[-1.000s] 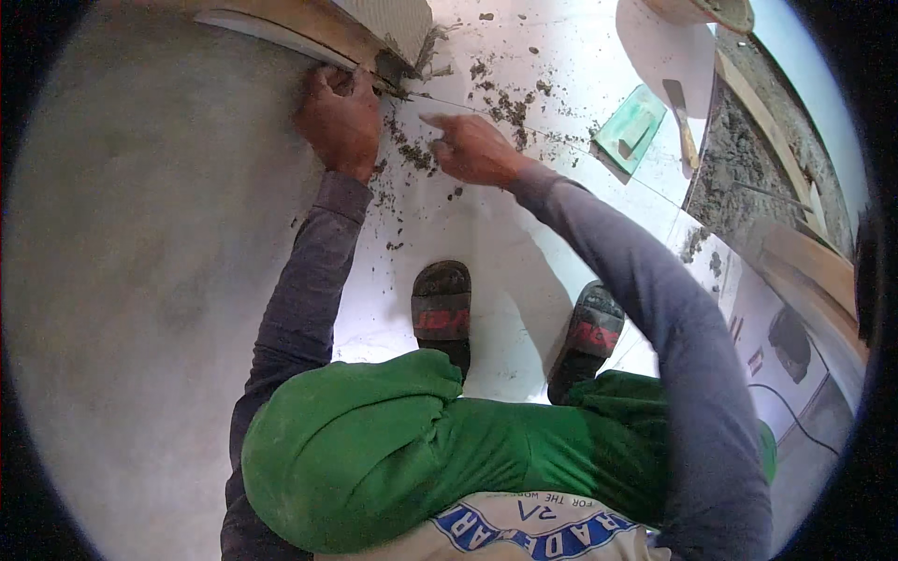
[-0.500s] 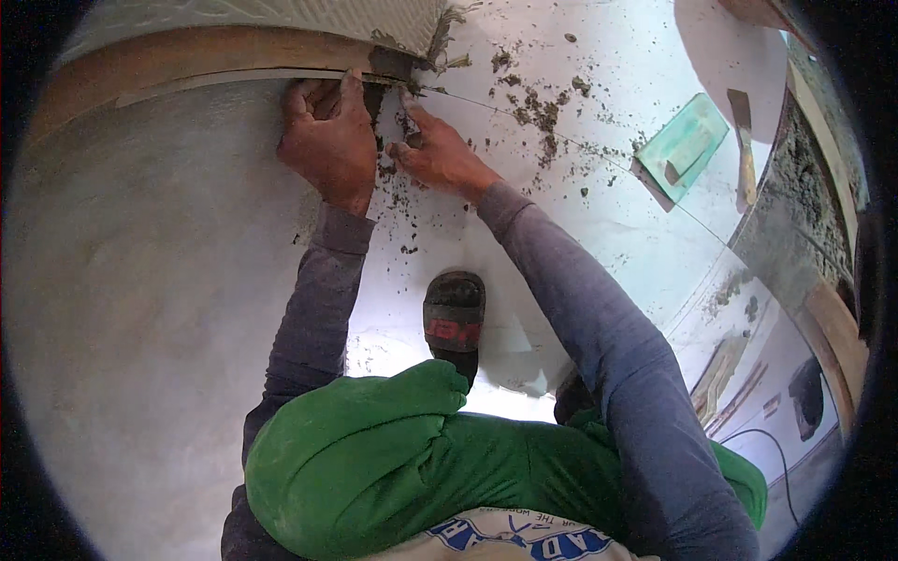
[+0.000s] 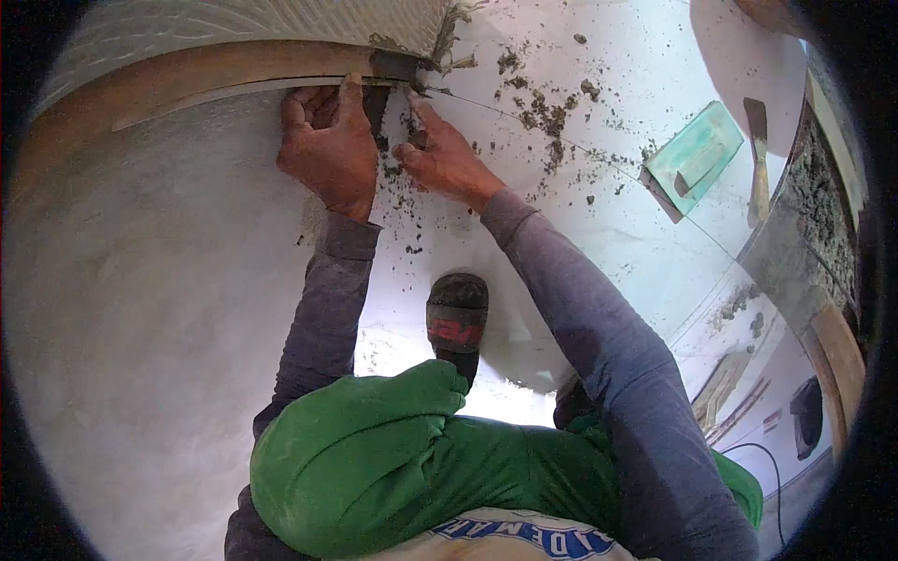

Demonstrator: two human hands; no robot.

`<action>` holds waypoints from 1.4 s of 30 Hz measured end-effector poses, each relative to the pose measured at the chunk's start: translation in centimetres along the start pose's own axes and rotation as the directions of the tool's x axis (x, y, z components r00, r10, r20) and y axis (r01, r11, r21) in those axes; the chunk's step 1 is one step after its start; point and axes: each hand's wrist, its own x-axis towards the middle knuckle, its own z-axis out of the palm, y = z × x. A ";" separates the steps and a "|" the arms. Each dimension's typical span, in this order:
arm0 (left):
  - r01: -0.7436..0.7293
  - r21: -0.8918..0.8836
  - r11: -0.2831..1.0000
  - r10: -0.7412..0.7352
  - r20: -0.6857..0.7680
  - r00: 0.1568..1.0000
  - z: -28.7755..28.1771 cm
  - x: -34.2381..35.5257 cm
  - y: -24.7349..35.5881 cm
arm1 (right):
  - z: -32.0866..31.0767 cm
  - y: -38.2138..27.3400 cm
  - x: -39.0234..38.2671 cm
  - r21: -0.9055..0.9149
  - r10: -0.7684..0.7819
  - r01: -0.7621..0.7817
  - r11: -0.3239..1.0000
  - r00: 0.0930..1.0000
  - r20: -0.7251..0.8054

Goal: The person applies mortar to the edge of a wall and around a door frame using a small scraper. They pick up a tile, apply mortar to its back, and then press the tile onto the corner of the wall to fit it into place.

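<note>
My left hand [image 3: 332,154] is closed at the far edge of the grey surface, pinching a thin pale strip [image 3: 210,92] between thumb and curled fingers. This strip runs along the near edge of a curved-looking brown wooden board [image 3: 234,65]. Close by on the right, my right hand [image 3: 449,159] has its index finger stretched out to the strip's right end, by the dark corner of the board. The thumb is apart from that finger, and the other fingers curl under. I see nothing held in the right hand.
Beyond the board lies a ridged mortar surface [image 3: 253,21]. Mortar crumbs [image 3: 547,117] are scattered over the white tiled floor [image 3: 599,248]. To the right are a green float [image 3: 697,154], a scraper [image 3: 758,154], wet mortar [image 3: 832,196], wood pieces [image 3: 720,388] and a cable [image 3: 776,477].
Both hands keep nearly the same place at the strip. The whole view has shifted slightly, with the float and scraper appearing a little lower and farther right.
</note>
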 end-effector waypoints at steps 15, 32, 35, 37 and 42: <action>0.050 -0.140 0.989 -0.043 0.054 0.998 0.2 -0.3 -1.6 | -0.6 -12.1 -4.0 -0.236 -0.204 0.144 0.961 0.946 -0.253; -0.151 -0.149 0.977 0.146 -0.046 0.988 2.7 -1.2 -5.2 | 5.8 -23.6 -1.1 -0.718 -0.834 0.485 0.499 0.495 -0.246; -0.176 -0.143 0.974 0.168 -0.066 0.984 2.7 -1.3 -5.3 | 6.4 -23.8 -0.3 -0.751 -0.851 0.447 0.487 0.436 -0.292; -0.180 -0.146 0.973 0.171 -0.073 0.983 3.0 -1.5 -5.5 | 6.6 -24.0 -0.5 -0.755 -0.846 0.435 0.490 0.446 -0.293; -0.196 -0.151 0.969 0.182 -0.106 0.978 3.6 -1.7 -5.6 | 6.7 -24.4 -0.5 -0.767 -0.816 0.382 0.515 0.492 -0.303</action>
